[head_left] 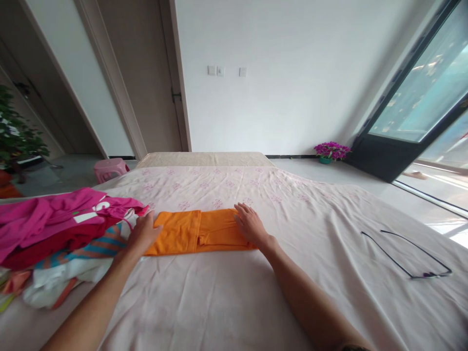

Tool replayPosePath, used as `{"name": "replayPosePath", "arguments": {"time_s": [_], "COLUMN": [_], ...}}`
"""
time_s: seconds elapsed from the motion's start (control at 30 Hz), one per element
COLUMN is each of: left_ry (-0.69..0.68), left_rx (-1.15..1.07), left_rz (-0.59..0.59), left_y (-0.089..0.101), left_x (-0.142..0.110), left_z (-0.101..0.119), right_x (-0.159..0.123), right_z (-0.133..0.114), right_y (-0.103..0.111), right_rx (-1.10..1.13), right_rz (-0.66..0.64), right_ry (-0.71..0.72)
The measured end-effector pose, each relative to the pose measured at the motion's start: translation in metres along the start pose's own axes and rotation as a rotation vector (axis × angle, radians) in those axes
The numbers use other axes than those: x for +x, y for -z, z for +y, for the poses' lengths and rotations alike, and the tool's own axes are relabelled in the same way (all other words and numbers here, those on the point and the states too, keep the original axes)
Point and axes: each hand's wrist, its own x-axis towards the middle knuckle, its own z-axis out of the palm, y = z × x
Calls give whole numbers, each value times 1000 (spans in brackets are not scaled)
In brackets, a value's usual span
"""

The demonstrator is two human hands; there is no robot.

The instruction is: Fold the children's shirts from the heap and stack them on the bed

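Orange cloth (pixel 219 229): right end partly under right hand (pixel 250 225). At its left end, left hand (pixel 144 231), fingers mostly hidden. Left of cloth: clothes pile (pixel 73 243) cut off by frame edge, shirt print (pixel 89 214) unreadable.

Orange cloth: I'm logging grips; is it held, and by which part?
The right hand lies open on the orange cloth, at its right end; whether the left hand grips the left end cannot be told.
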Motion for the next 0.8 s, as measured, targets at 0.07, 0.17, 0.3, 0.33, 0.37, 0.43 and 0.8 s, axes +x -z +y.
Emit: {"name": "replayPosePath", "arguments": {"time_s": [0.07, 0.17, 0.3, 0.33, 0.37, 0.43, 0.8], "left_ry": [-119, -334, -447, -453, -458, -468, -485], "left_rx": [67, 46, 57, 92, 127, 171, 206], "left_rz": [30, 13, -50, -70, -86, -100, -99], "left_y": [-7, -25, -51, -57, -60, -64, -60], "left_x": [-10, -23, -40, -43, -47, -53, -56], "left_z": [16, 54, 91, 95, 97, 98, 98], "right_x": [-4, -10, -14, -14, -13, -12, -6], "right_z": [-7, -11, -9, -8, -7, -7, 7], "right_y": [-7, -17, -24, -25, -24, -23, -19], "right_rx": [-103, -184, -211, -212, -213, -211, -249], "right_rz": [-34, -89, -169, -174, -178, -182, -210], "right_ry": [1, 19, 11, 10, 14, 21, -140]}}
